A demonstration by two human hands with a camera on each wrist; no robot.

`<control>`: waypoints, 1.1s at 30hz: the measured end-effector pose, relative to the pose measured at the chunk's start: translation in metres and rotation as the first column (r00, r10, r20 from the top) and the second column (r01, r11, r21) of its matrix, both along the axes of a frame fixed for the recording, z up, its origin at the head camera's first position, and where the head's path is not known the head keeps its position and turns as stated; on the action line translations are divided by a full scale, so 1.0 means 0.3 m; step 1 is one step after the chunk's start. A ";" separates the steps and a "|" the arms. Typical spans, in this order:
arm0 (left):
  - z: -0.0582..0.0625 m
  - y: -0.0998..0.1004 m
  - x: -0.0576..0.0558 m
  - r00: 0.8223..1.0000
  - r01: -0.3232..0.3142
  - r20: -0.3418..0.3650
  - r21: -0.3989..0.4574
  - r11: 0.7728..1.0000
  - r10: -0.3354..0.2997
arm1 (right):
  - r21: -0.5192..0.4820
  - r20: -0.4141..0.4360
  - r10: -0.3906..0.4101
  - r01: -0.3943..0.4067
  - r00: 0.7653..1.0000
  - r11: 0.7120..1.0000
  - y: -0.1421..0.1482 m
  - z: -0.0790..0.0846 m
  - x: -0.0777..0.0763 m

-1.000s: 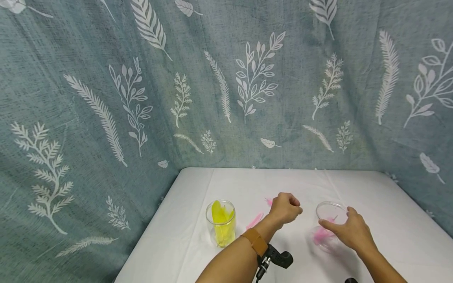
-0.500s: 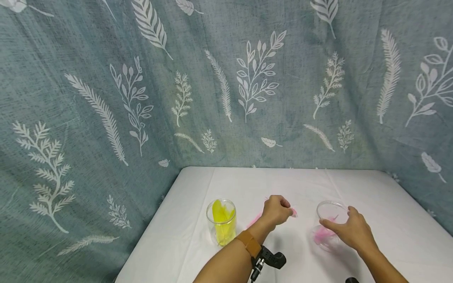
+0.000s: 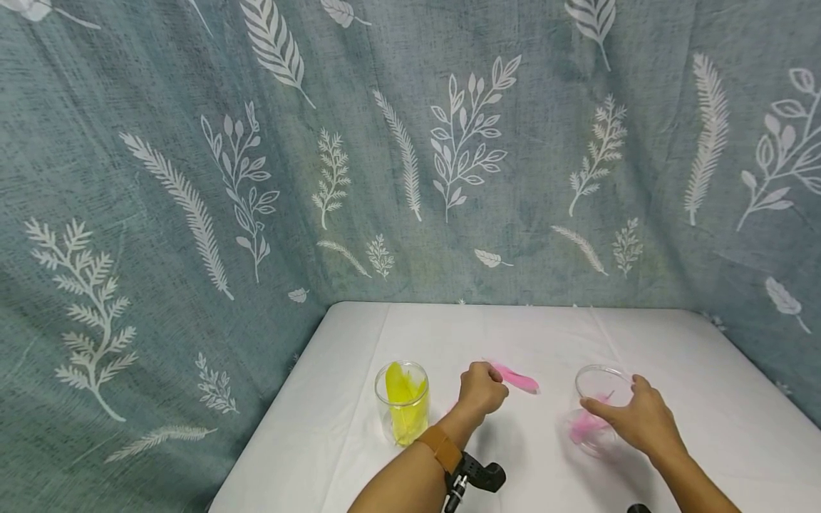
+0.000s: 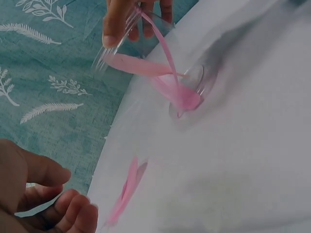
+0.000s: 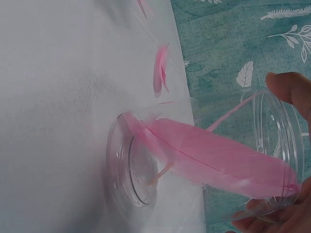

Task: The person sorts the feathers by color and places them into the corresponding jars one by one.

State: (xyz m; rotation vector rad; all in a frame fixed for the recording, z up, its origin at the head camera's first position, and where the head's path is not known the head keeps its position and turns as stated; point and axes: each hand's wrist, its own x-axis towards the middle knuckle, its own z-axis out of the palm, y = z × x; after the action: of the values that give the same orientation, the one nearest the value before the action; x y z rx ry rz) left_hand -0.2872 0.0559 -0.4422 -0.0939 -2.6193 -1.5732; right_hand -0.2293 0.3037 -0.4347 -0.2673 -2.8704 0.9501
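Observation:
My right hand point(image 3: 635, 420) grips a clear jar point(image 3: 599, 372) near its rim, thumb on one side and fingers on the other. Inside it stand pink feathers point(image 5: 214, 158), seen large in the right wrist view. The left hand point(image 3: 482, 388) hovers over the table, its fingers loosely bent; the left wrist view shows a gap between thumb and fingertips with nothing in it. Just beyond that hand, a loose pink feather point(image 3: 518, 379) lies on the white cloth. Part of another pink feather point(image 3: 452, 407) shows behind the left forearm, mostly hidden.
A second clear jar point(image 3: 403, 405) holding yellow feathers point(image 3: 405, 412) stands left of the left arm. White cloth covers the table point(image 3: 359, 335). A green curtain point(image 3: 410, 178) with white leaf prints hangs along the back and sides.
The left hand has moved left, away from the right-hand jar, uncovering the loose pink feather and covering more of the other one. The right hand and its jar have stayed put.

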 end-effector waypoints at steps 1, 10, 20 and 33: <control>-0.004 -0.006 0.000 1.000 -0.007 0.004 -0.004 1.000 0.007 | -0.002 0.001 0.001 -0.001 1.000 1.000 0.000 -0.001 -0.001; -0.040 -0.032 0.002 0.996 -0.075 0.032 -0.150 0.986 0.081 | -0.009 0.008 -0.002 0.002 1.000 1.000 -0.001 0.003 -0.001; -0.066 -0.067 -0.001 0.994 -0.106 -0.010 -0.216 0.971 0.106 | -0.003 -0.007 0.001 -0.001 1.000 1.000 -0.001 0.004 -0.001; -0.107 -0.096 0.014 0.986 -0.166 -0.057 -0.375 0.912 0.156 | -0.008 0.000 -0.001 0.001 1.000 1.000 -0.002 0.002 -0.001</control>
State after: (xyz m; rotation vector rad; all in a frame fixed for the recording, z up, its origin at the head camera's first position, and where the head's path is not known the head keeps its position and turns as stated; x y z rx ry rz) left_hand -0.2831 0.0272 -0.4744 0.0758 -2.7912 -0.9932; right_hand -0.2296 0.3033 -0.4342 -0.2695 -2.8674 0.9610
